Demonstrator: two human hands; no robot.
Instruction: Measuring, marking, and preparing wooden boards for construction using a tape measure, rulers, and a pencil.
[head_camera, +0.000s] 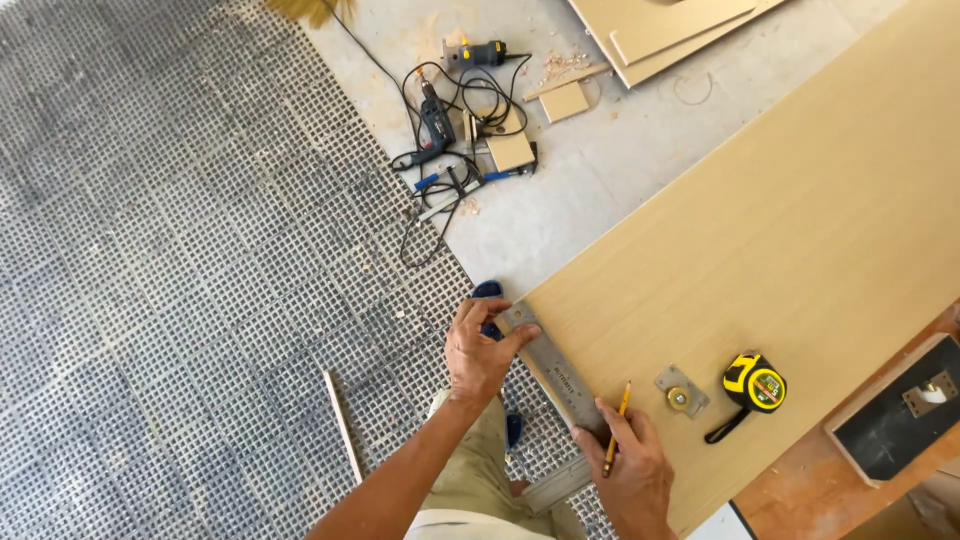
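Pencil (616, 428) is gripped by the right hand (632, 468) at lower centre; steel square (556, 372) is pinned on the board (790, 220) by the left hand (478, 350), fingers spread.

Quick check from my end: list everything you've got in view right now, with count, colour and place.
Board: one, pale wood, across the right half.
Steel square: one, grey, along the board's near end.
Pencil: one, yellow, beside the square.
Tape measure: one, yellow and black, on the board.
Metal fitting: one, grey, left of the tape measure.
Power tools: two, dark, with tangled cables, on the floor at top.
Offcuts: several, pale, top right.
Grid mat: one, grey, on the left.
Wood strip: one, pale, on the mat.
Left hand: pressing the square.
Right hand: holding the pencil.
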